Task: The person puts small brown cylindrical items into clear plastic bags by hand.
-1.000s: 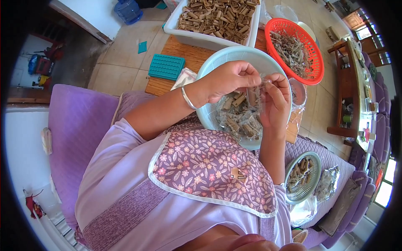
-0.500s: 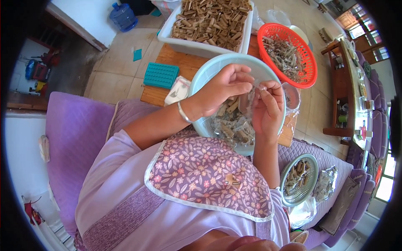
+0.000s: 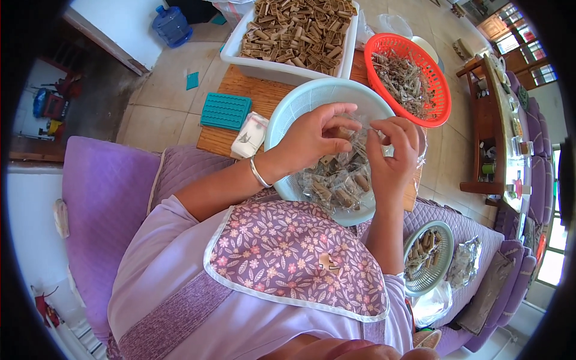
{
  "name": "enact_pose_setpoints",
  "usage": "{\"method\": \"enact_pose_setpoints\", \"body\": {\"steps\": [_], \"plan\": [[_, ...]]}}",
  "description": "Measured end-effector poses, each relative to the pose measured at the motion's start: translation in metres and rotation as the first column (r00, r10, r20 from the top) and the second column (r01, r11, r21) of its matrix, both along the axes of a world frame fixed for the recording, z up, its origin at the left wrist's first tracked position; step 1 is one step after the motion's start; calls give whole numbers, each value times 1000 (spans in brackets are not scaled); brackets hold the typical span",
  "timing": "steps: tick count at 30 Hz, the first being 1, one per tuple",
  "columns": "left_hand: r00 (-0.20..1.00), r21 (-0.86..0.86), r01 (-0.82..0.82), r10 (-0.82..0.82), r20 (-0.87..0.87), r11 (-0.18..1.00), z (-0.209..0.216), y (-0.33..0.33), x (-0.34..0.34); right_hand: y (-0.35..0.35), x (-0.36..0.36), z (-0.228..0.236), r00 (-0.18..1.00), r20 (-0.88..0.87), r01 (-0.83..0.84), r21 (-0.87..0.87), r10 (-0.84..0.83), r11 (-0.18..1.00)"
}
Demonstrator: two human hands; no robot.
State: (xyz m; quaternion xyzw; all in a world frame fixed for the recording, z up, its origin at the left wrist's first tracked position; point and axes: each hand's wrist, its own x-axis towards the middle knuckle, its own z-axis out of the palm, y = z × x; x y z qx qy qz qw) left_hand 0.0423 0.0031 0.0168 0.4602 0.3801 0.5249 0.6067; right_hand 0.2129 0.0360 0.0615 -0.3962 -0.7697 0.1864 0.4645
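Above a pale blue plastic basin [image 3: 277, 129] both my hands are raised, a small gap between them. My left hand [image 3: 309, 141], with a bracelet at its wrist, has curled fingers held apart from the thumb, and no held thing shows clearly. On the other side, my right hand [image 3: 397, 153] has its thumb and forefinger brought together; whatever they pinch is too small to make out. Below them in the basin lie several clear plastic packets [image 3: 345, 191] with brown, tube-like pieces inside. The hands hide part of the heap.
A white tub [image 3: 270, 71] of brown pieces stands behind the basin on a wooden table [image 3: 219, 141]. Right of it is a red basket [image 3: 443, 90] of stringy scraps. A teal ridged tray [image 3: 225, 111] and white packet [image 3: 250, 135] lie left. A green basket [image 3: 444, 264] sits on the couch.
My hands have come apart slightly, and my left fingers have spread from the thumb. The clear bit of plastic seen between the hands before no longer shows there.
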Motion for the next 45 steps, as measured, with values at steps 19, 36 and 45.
{"method": "enact_pose_setpoints", "body": {"steps": [19, 36, 45], "plan": [[993, -51, -88, 92, 69, 995, -11, -18, 7, -1, 32, -28, 789, -609, -320, -525, -86, 788], [993, -26, -112, 113, 39, 993, -16, -52, 1, -52, 12, -58, 763, -646, -412, -501, -12, 761], [997, 49, 1, 3, -78, 999, -12, -81, -4, -93, 17, -56, 690, -723, -477, -475, -19, 740]]}}
